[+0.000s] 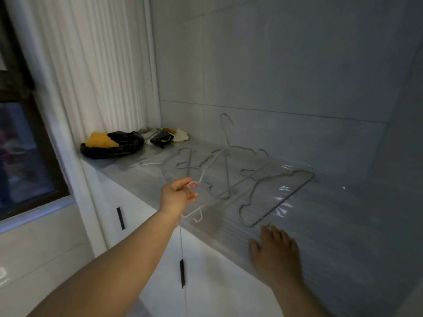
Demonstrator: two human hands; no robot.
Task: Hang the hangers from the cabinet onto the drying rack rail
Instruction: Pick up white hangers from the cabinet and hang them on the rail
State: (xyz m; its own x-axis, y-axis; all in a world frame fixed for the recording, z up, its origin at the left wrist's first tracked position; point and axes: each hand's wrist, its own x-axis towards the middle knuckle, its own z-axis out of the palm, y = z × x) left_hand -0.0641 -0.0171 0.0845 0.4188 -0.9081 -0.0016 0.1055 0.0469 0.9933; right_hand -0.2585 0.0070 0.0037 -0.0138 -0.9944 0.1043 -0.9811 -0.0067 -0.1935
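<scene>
Several grey wire hangers (pixel 231 172) lie tangled on the plastic-covered cabinet top (pixel 320 225). My left hand (pixel 177 195) pinches the end of one hanger (pixel 215 160) and tilts it up off the pile, its hook (pixel 225 121) leaning near the tiled wall. A larger hanger (pixel 278 197) lies flat to the right. My right hand (pixel 274 250) rests flat, fingers straight, on the cabinet top near the front edge, just below that hanger. No drying rack rail is in view.
A black bag with a yellow item (pixel 109 144) and some cloths (pixel 167 135) sit at the far left end of the counter. White cabinet doors with black handles (pixel 182 273) are below. A curtain (pixel 91 65) and window (pixel 25 145) stand at left.
</scene>
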